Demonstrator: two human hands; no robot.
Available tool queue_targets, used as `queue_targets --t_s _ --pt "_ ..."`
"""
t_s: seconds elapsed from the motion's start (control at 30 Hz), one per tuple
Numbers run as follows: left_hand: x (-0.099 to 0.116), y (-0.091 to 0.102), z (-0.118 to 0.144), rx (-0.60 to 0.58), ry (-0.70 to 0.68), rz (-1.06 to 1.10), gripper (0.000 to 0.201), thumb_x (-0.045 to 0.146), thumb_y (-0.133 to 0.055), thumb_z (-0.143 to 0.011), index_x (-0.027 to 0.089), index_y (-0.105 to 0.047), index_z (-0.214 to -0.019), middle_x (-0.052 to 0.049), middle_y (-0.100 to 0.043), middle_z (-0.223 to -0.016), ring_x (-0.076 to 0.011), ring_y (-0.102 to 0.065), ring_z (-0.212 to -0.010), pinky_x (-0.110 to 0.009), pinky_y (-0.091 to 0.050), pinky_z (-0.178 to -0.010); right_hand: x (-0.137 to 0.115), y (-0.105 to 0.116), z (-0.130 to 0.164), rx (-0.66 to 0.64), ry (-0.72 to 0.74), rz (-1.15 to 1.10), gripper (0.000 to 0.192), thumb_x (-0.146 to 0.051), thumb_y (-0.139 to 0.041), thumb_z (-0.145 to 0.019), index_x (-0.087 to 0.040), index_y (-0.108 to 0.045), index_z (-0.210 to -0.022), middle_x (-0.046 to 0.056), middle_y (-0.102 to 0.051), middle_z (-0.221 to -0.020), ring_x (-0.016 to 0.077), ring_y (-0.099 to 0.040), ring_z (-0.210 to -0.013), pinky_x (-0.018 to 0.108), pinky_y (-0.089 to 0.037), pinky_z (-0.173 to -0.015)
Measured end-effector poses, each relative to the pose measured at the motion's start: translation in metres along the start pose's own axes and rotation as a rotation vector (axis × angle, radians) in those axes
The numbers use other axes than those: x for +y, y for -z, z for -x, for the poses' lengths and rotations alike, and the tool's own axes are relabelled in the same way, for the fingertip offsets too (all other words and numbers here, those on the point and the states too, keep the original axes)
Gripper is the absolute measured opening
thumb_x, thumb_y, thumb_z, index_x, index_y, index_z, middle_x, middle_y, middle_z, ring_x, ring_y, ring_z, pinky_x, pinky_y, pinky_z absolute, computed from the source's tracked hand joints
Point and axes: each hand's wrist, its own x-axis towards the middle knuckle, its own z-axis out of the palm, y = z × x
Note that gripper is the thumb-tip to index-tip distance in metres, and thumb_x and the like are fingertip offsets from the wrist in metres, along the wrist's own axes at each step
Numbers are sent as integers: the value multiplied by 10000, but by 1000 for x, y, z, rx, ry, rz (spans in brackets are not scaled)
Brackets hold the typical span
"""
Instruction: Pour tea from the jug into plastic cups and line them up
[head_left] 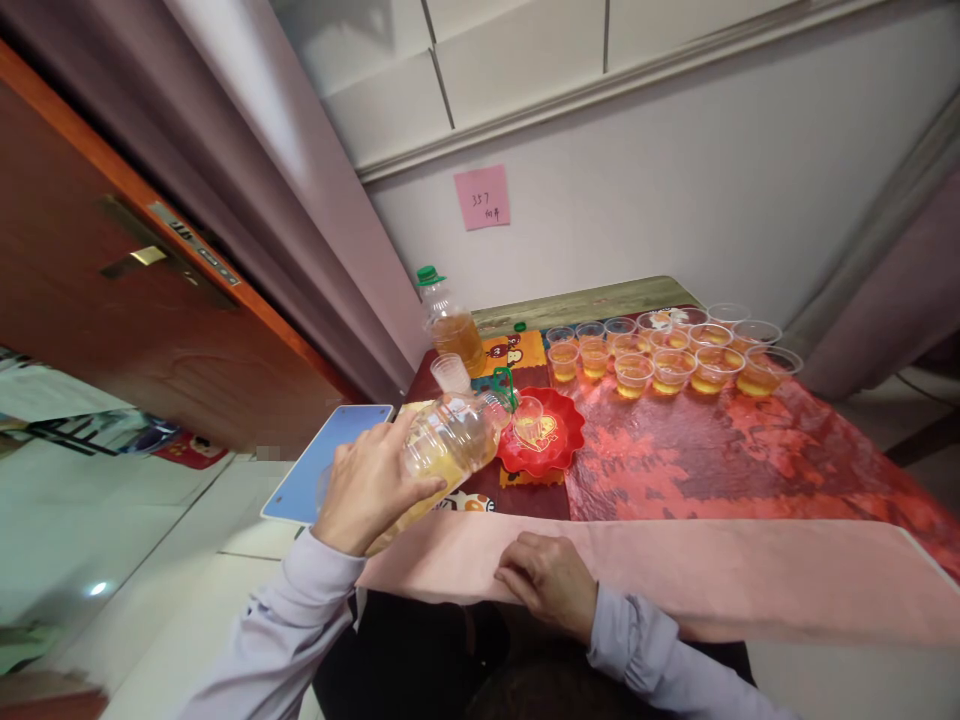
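My left hand [375, 478] is wrapped around a large clear plastic bottle [450, 440] with yellow liquid in it. The bottle is tilted, its mouth to the right over a small clear plastic cup [528, 418]. That cup is on a red scalloped plate [566, 455]. A green ring handle [504, 385] shows at the bottle's neck. Loosely closed, my right hand [546, 585] rests at the front edge of the pink table cover [675, 570], with nothing visible in its fingers. Whether liquid is flowing into the cup is hard to make out.
Several clear cups of amber liquid [673, 372] stand in rows at the back right. A green-capped bottle [456, 335] stands at the back left, near a stack of clear cups [450, 372] and a loose green cap [520, 327]. A blue board [319, 450] lies left.
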Motion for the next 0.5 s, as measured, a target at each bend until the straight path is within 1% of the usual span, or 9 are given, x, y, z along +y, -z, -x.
queue_targets --t_s 0.2,0.5 --pt "0 2 0 -5 4 -6 831 501 -733 -808 330 -413 -1556 -116 -682 -1359 -372 -619 -1268 -500 -443 -1038 2 -2 0 24 14 -11 93 -246 -674 -949 -219 -719 -873 14 -745 -829 161 -697 -743 263 -433 -649" --pt "-1 2 0 0 0 -16 835 523 -724 -810 325 -409 -1558 -128 -667 -1382 -383 -619 -1273 -518 -457 -1008 -1 1 0 5 7 -5 90 -244 -678 -949 -214 -721 -876 15 -743 -836 160 -694 -750 264 -429 -653"
